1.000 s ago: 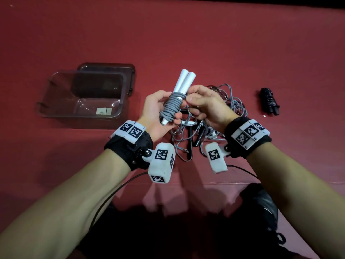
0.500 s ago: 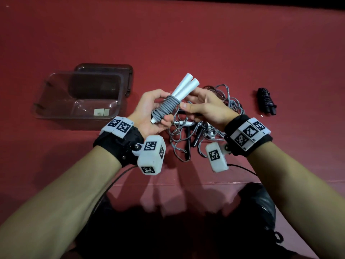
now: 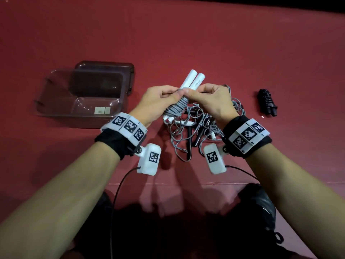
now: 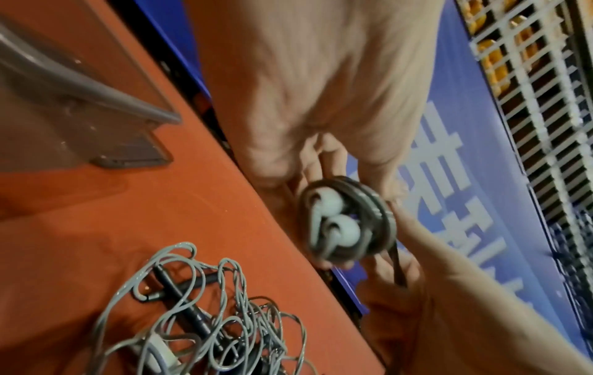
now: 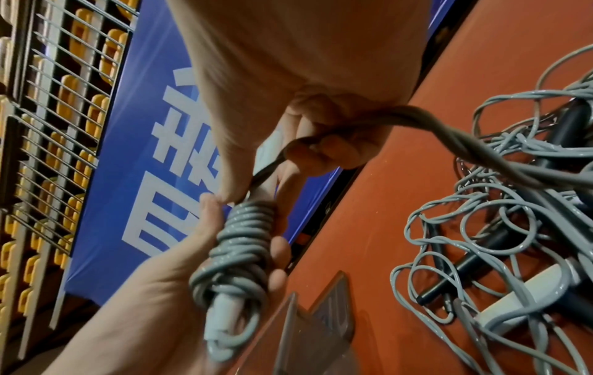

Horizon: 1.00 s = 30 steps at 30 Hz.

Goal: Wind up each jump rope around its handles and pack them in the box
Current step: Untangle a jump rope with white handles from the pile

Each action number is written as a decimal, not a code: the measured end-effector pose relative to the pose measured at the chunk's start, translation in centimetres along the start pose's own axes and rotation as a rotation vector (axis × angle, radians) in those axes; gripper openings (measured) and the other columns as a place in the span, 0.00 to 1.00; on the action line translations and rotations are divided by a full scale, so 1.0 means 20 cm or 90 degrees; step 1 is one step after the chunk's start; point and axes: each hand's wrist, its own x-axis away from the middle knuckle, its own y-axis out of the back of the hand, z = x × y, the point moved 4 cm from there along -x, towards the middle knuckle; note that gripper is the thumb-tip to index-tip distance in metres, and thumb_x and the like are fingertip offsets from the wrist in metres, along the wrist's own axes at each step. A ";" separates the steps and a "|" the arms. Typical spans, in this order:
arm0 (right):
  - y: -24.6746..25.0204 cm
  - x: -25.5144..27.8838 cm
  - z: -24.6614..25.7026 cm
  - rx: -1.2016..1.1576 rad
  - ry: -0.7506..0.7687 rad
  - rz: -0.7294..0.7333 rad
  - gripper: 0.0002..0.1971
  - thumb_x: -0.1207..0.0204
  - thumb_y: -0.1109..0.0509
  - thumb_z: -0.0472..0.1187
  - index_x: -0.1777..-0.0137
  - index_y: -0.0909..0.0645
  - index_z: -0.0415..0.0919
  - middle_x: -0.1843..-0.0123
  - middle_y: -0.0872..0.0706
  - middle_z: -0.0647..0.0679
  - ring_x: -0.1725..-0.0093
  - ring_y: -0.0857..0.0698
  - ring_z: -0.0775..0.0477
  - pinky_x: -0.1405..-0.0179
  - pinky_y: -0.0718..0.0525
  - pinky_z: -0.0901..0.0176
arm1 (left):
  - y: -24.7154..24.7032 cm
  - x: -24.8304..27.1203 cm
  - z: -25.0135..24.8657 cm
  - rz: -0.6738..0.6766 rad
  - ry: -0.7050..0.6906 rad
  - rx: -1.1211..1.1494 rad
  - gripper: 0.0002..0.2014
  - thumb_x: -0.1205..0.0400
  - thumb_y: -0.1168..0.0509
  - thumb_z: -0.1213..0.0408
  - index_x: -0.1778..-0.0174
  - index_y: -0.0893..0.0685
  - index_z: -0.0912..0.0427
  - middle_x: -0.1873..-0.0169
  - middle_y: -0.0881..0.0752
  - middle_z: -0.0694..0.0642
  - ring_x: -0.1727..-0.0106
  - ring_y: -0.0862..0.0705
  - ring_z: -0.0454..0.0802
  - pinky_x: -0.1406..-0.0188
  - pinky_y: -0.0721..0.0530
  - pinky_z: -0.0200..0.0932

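Nearest: both forearms, wristbands w/ markers, cams slung below the wrists.

Change vs half a sec back: right hand (image 3: 211,101) was lying off to the side of the handles, fingers loose. Now it's up against the coil, thumb and fingers pinching the free end of the grey cord, which runs taut from the pinch down to the wraps (right wrist view). Left hand (image 3: 158,103) has rolled knuckles-up and is curled round the white-handled rope (image 3: 179,105), thumb across the wraps. The bundle has tipped more upright too.

Meaning, as I read it: wind nearly done on this rope, they're laying the last turn or tucking the tail. Next would be carrying it left to the box. Risk: let go before the tail's locked and the wraps spring loose.

Where it is: bundle held in the air, above the loose pile, not in the box yet.

Counts, near to far:
- loose tangle (image 3: 197,128) on the red table (image 3: 186,34): grey cords, at least 2 dark handles + a white handle showing; no. of ropes in it can't tell.
- 1 rope in hand, 2 white handles side by side.
- 1 clear box (image 3: 61,113), left, no rope in it, only a small label.
- 1 black wound rope (image 3: 267,103), right, well apart from the box.
- 1 lid (image 3: 130,71) behind the box.
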 end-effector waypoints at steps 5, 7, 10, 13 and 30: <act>-0.02 -0.01 0.01 0.043 0.022 0.042 0.20 0.31 0.14 0.44 0.47 0.14 0.32 0.57 0.06 0.39 0.58 0.08 0.46 0.53 0.12 0.57 | 0.01 0.01 0.03 -0.036 0.076 0.150 0.11 0.15 0.29 0.63 0.41 0.10 0.65 0.51 0.07 0.62 0.48 0.09 0.55 0.39 0.12 0.57; -0.02 -0.01 0.02 0.117 0.073 0.050 0.19 0.30 0.14 0.42 0.43 0.15 0.39 0.56 0.06 0.46 0.59 0.08 0.50 0.53 0.11 0.58 | 0.00 0.02 0.04 -0.076 0.098 0.190 0.11 0.13 0.31 0.65 0.40 0.11 0.68 0.51 0.07 0.63 0.49 0.08 0.53 0.44 0.12 0.53; -0.02 0.02 0.06 0.289 0.274 -0.011 0.10 0.26 0.19 0.43 0.48 0.14 0.44 0.55 0.08 0.55 0.62 0.15 0.62 0.58 0.16 0.59 | -0.02 0.03 0.07 -0.114 0.118 0.243 0.13 0.13 0.32 0.66 0.38 0.12 0.70 0.48 0.08 0.66 0.49 0.08 0.57 0.48 0.10 0.49; -0.05 0.05 0.09 0.536 0.452 -0.025 0.10 0.17 0.30 0.50 0.46 0.12 0.47 0.55 0.08 0.53 0.58 0.11 0.49 0.58 0.14 0.47 | -0.03 0.03 0.09 -0.154 0.117 0.264 0.13 0.13 0.31 0.65 0.39 0.11 0.71 0.46 0.08 0.68 0.50 0.09 0.57 0.45 0.10 0.50; -0.04 -0.03 0.02 0.450 0.298 0.199 0.05 0.21 0.22 0.45 0.52 0.10 0.45 0.54 0.13 0.51 0.58 0.18 0.59 0.53 0.24 0.69 | -0.08 0.07 0.14 -0.188 0.227 0.296 0.14 0.10 0.40 0.63 0.44 0.14 0.70 0.63 0.12 0.65 0.68 0.15 0.57 0.73 0.17 0.45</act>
